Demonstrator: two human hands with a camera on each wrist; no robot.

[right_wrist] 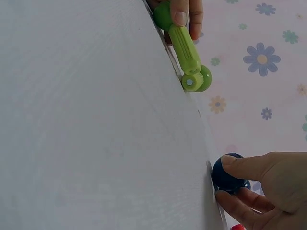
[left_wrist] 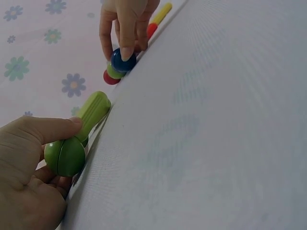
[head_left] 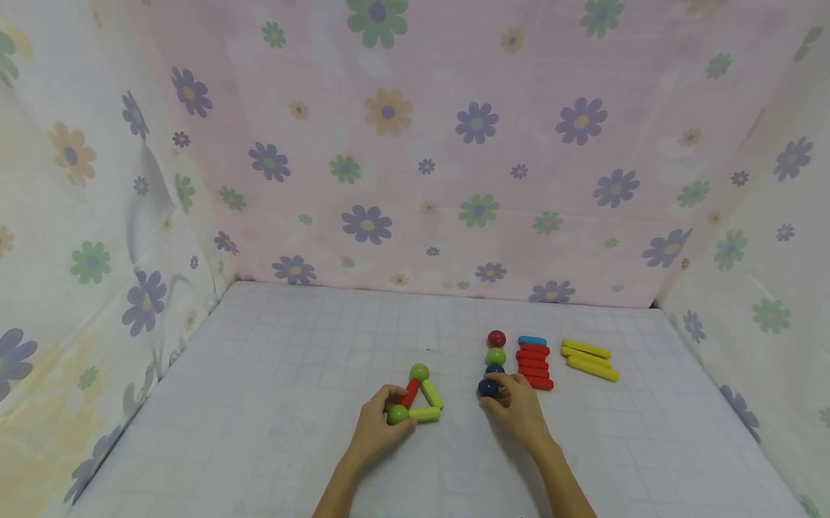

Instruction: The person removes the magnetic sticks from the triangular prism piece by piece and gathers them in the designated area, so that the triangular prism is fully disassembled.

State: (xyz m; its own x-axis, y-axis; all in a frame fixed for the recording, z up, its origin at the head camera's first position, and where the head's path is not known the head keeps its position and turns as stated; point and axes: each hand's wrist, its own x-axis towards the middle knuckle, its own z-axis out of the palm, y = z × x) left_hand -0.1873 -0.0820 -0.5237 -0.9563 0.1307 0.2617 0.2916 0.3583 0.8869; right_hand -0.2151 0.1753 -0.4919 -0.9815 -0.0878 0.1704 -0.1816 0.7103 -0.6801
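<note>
A small triangle lies on the white tabletop: a red rod [head_left: 409, 394], a light green rod [head_left: 432, 394] and another light green rod [head_left: 425, 415]. Green balls sit at its top corner and lower left corner. My left hand [head_left: 375, 427] holds the lower left green ball [left_wrist: 65, 157], thumb on the near side, fingers partly hidden behind it. To the right, my right hand [head_left: 522, 412] pinches a dark blue ball [right_wrist: 226, 175] between thumb and fingers, at the table surface. This ball is at the near end of a column of balls.
Beyond it in the column are another dark blue ball [head_left: 495, 368], a green ball [head_left: 496, 356] and a red ball [head_left: 497, 338]. Right of these lie a blue rod [head_left: 532, 341], several red rods [head_left: 533, 365] and yellow rods [head_left: 593, 368]. Flowered cloth [head_left: 433, 138] encloses the table.
</note>
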